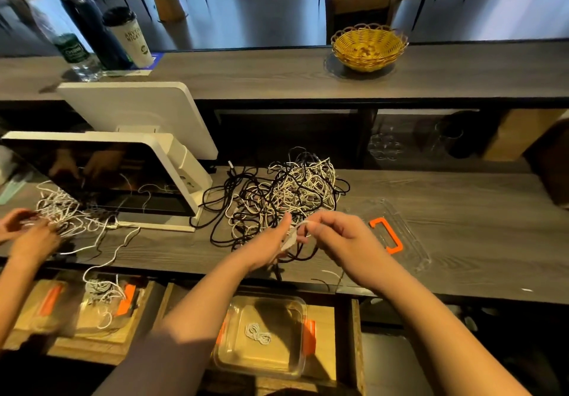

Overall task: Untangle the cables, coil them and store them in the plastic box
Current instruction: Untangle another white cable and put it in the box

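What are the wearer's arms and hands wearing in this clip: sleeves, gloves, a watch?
Both hands, left hand and right hand, are bare: no gloves, and no rings or watch show. The forearms are uncovered down to the wrists. A greyish sleeve covers the left upper arm near the frame's bottom edge; no sleeve shows on the right arm.

Warm dim indoor light; daylight glare top corners; wide-angle edge bending; left edge motion-blurred.

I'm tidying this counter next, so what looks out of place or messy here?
The tangled pile of black and white cables sprawls over the counter, a few strands hanging over its front edge. The clear lid with the orange handle lies off the plastic box, which holds just one small white coil.
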Demonstrator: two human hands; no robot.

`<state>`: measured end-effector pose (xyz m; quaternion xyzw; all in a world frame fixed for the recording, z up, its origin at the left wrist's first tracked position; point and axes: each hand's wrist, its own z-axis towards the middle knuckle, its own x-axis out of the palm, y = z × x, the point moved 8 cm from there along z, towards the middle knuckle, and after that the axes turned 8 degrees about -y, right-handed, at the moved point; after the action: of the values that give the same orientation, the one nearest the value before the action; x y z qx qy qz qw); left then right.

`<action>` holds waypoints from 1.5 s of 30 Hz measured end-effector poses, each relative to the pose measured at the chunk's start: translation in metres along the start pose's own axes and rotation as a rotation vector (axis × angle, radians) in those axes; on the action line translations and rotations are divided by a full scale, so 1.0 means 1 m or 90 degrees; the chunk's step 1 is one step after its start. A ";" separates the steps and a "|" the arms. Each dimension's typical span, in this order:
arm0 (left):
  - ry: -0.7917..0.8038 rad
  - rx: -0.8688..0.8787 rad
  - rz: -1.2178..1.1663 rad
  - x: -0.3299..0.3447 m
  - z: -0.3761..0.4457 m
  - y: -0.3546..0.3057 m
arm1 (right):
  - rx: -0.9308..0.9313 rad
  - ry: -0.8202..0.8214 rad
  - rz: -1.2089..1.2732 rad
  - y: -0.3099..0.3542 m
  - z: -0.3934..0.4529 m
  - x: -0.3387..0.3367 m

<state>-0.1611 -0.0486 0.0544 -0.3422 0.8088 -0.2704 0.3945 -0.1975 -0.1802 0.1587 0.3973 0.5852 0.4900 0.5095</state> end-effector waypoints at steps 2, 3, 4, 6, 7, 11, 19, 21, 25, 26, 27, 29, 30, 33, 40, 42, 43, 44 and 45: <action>0.083 -0.053 -0.087 0.015 -0.011 0.003 | -0.011 -0.051 -0.011 0.002 0.004 -0.011; 0.131 -0.071 -0.146 0.023 -0.015 0.003 | -0.016 -0.078 -0.019 0.003 0.005 -0.017; 0.175 -0.079 -0.194 0.028 -0.020 0.001 | -0.019 -0.105 -0.025 0.002 0.007 -0.023; 0.266 -0.078 -0.252 0.038 -0.030 -0.007 | -0.016 -0.156 -0.029 -0.001 0.010 -0.034; 0.313 -0.073 -0.267 0.043 -0.035 -0.012 | -0.015 -0.173 -0.029 -0.003 0.010 -0.039; 0.417 -0.012 -0.169 0.048 -0.056 -0.026 | -0.015 -0.194 -0.040 -0.006 0.011 -0.046; 0.173 0.122 -0.141 0.011 -0.053 -0.047 | 0.016 -0.265 -0.025 -0.018 0.007 -0.063; 0.106 0.134 -0.200 0.004 -0.050 -0.051 | 0.031 -0.268 -0.027 -0.023 0.005 -0.064; 0.059 0.121 -0.457 0.003 -0.054 -0.064 | 0.048 -0.250 -0.037 -0.030 0.003 -0.054; 0.023 0.111 -0.523 -0.001 -0.053 -0.064 | 0.053 -0.246 -0.043 -0.032 0.003 -0.051; -0.018 0.103 -0.568 -0.005 -0.051 -0.062 | 0.060 -0.237 -0.046 -0.034 0.002 -0.047; -0.098 0.096 -0.557 -0.014 -0.048 -0.057 | 0.067 -0.214 -0.048 -0.038 0.001 -0.039; -0.123 0.092 -0.520 -0.017 -0.047 -0.054 | 0.067 -0.209 -0.047 -0.040 0.000 -0.037; -0.137 0.073 -0.402 -0.022 -0.045 -0.049 | 0.067 -0.220 -0.037 -0.043 -0.003 -0.038; -0.124 0.047 -0.673 -0.029 -0.045 -0.047 | 0.084 -0.124 -0.080 -0.050 -0.011 -0.022; -0.071 0.024 -0.609 -0.023 -0.047 -0.048 | 0.072 -0.195 -0.057 -0.047 -0.013 -0.027; -0.049 0.014 -0.536 -0.021 -0.049 -0.048 | 0.066 -0.244 -0.047 -0.045 -0.015 -0.033; -0.022 0.008 -0.464 -0.019 -0.051 -0.047 | 0.063 -0.290 -0.043 -0.044 -0.016 -0.041; 0.005 0.008 -0.409 -0.017 -0.054 -0.046 | 0.065 -0.325 -0.043 -0.043 -0.017 -0.048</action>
<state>-0.1823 -0.0551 0.1240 -0.5766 0.6594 -0.3869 0.2882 -0.2048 -0.2386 0.1267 0.5137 0.4744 0.3267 0.6358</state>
